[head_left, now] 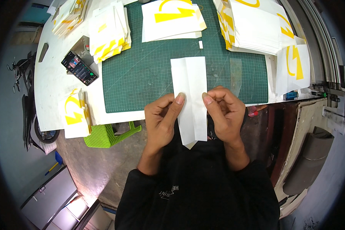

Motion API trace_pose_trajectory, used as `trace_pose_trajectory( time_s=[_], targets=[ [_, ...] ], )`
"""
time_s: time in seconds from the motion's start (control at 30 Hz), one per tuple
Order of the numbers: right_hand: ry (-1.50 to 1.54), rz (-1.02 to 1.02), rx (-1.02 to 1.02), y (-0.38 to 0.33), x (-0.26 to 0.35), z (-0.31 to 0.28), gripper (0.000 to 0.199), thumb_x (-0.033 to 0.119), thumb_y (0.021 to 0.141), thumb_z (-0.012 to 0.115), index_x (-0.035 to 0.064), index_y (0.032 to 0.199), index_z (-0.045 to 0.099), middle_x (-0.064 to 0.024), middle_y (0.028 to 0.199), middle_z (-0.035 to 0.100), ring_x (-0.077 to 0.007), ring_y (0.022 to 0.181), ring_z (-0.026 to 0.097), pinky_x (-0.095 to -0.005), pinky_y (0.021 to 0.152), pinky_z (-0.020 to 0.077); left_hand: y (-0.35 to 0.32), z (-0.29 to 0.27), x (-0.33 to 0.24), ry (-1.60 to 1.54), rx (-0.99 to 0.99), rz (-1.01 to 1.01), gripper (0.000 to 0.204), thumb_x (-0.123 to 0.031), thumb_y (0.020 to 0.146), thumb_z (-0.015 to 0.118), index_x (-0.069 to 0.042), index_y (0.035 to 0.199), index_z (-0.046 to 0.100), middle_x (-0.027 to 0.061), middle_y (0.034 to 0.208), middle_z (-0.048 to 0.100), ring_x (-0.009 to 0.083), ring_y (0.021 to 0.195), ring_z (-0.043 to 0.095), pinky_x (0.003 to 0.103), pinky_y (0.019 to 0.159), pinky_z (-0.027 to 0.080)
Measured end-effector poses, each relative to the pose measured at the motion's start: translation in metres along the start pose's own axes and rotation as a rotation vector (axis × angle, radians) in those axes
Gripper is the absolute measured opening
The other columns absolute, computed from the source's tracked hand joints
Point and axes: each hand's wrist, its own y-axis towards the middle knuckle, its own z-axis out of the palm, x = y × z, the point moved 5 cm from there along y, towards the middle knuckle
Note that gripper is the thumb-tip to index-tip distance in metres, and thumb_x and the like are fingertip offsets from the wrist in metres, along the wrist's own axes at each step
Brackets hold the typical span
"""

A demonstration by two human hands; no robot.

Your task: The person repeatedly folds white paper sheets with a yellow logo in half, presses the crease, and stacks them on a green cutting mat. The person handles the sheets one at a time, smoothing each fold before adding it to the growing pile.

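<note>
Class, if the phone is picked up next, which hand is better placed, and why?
Probably the left hand: it is nearer the phone, on its own side. The right hand is farther; both hold the white paper.

2 hands [161, 119] [227, 115], 1 held paper [190, 92], 1 phone [79, 68], 1 mat [142, 73].

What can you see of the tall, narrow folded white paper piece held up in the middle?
The tall, narrow folded white paper piece looks thin and matte, with no print on its visible face. A lengthwise crease divides it, and a small pointed tip shows at its lower end. It stands roughly vertical in the picture, overlapping the green gridded cutting mat; whether it touches that is unclear. The left hand and right hand pinch its opposite long edges.
</note>
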Motion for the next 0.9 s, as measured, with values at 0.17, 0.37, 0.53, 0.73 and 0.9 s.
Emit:
trace_pose_trajectory(
  time_s=[0.17, 0.37, 0.53, 0.73, 0.9],
  targets=[
    [-0.005, -0.012, -0.011, -0.001, 0.0, -0.001, 0.002, -0.003, 0.099, 0.069, -0.004, 0.1, 0.07, -0.0047, 0.088, 0.068, -0.0043, 0.077, 0.06, -0.0214, 0.067, 0.0457, 0.0, 0.0, 0.001, -0.002, 0.005, -0.006, 0.022, -0.013, 0.106, 0.068, 0.006, 0.099, 0.075, -0.0034, 0.078, 0.063, 0.0009, 0.071, 0.049, 0.02, 0.062, 0.036],
    [-0.005, -0.015, -0.016, -0.002, -0.001, -0.001, 0.002, -0.003, 0.098, 0.07, -0.0045, 0.1, 0.07, -0.0042, 0.087, 0.067, -0.004, 0.076, 0.058, -0.0217, 0.066, 0.045, -0.001, 0.001, 0.0, -0.022, 0.004, -0.011, 0.022, -0.013, 0.106, 0.068, 0.006, 0.1, 0.075, -0.0032, 0.079, 0.063, 0.0011, 0.071, 0.049, 0.02, 0.062, 0.037],
    [0.002, 0.009, -0.016, -0.002, -0.002, -0.002, 0.002, -0.003, 0.098, 0.07, -0.0048, 0.1, 0.07, -0.0043, 0.087, 0.067, -0.0042, 0.075, 0.058, -0.0216, 0.066, 0.0453, -0.002, 0.001, -0.002, -0.002, 0.006, -0.015, 0.022, -0.013, 0.106, 0.068, 0.006, 0.099, 0.076, -0.0029, 0.078, 0.064, 0.0012, 0.071, 0.049, 0.02, 0.062, 0.037],
    [-0.022, -0.028, -0.017, -0.001, -0.002, -0.002, 0.002, -0.003, 0.099, 0.069, -0.0046, 0.099, 0.07, -0.0032, 0.085, 0.067, -0.003, 0.074, 0.058, -0.0207, 0.065, 0.0454, -0.001, 0.002, 0.0, -0.002, 0.001, 0.002, 0.023, -0.014, 0.106, 0.068, 0.006, 0.097, 0.076, -0.003, 0.076, 0.063, 0.0011, 0.069, 0.049, 0.02, 0.061, 0.037],
    [-0.336, -0.261, 0.104, 0.002, 0.012, 0.002, 0.022, 0.011, 0.097, 0.074, 0.0004, 0.116, 0.074, -0.0149, 0.113, 0.069, -0.0213, 0.1, 0.066, -0.0334, 0.088, 0.0513, -0.002, 0.0, 0.006, -0.06, 0.036, -0.008, 0.021, -0.012, 0.107, 0.065, 0.007, 0.11, 0.073, 0.0003, 0.088, 0.068, 0.0018, 0.077, 0.055, 0.019, 0.066, 0.042]
  ],
)
